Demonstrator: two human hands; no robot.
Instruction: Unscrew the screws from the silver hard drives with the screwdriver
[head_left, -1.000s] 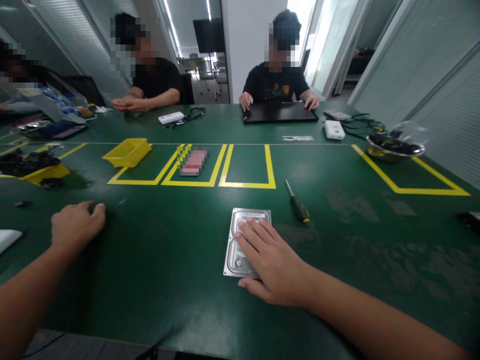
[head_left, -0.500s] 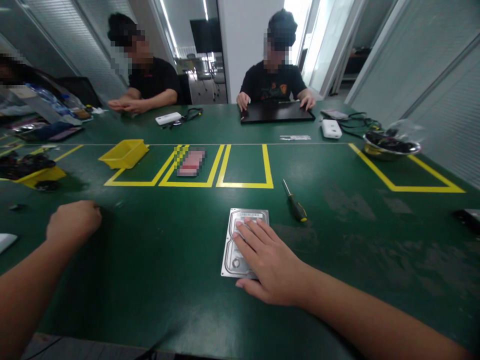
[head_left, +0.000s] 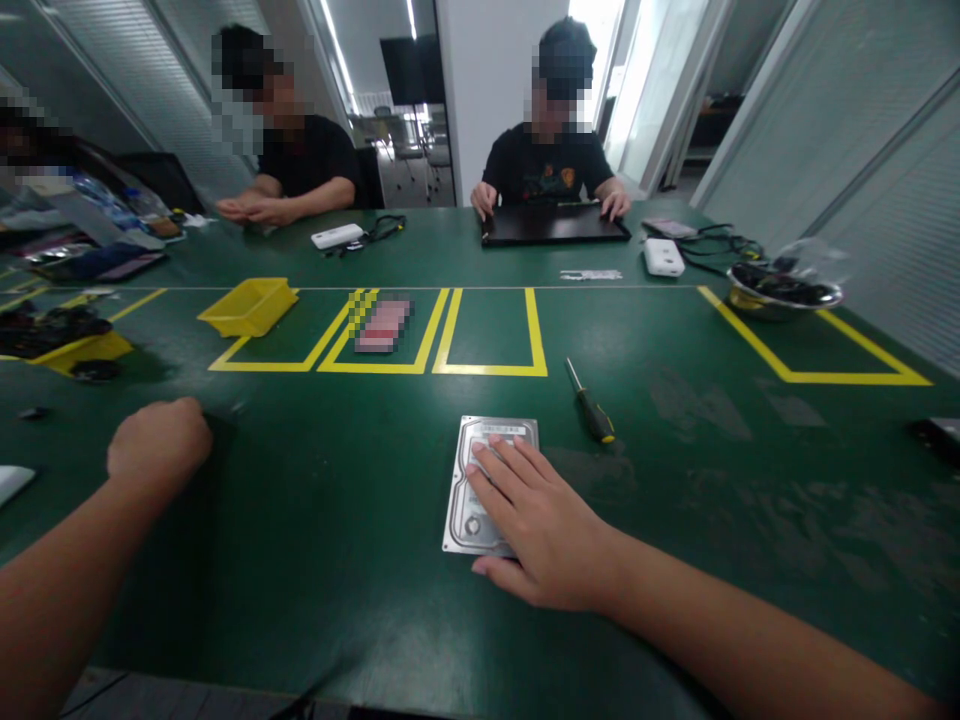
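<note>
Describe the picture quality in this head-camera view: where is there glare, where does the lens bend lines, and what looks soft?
Head view: the doorway behind the far people is blown out; ceiling lights leave dull sheen on the green table; wide-angle lens bows the walls and stretches the forearms at the corners; the right hand on the hard drive is sharp, the left hand slightly soft.

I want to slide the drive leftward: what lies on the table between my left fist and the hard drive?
Nothing: the head view shows bare green table between the left hand and the hard drive.
</note>
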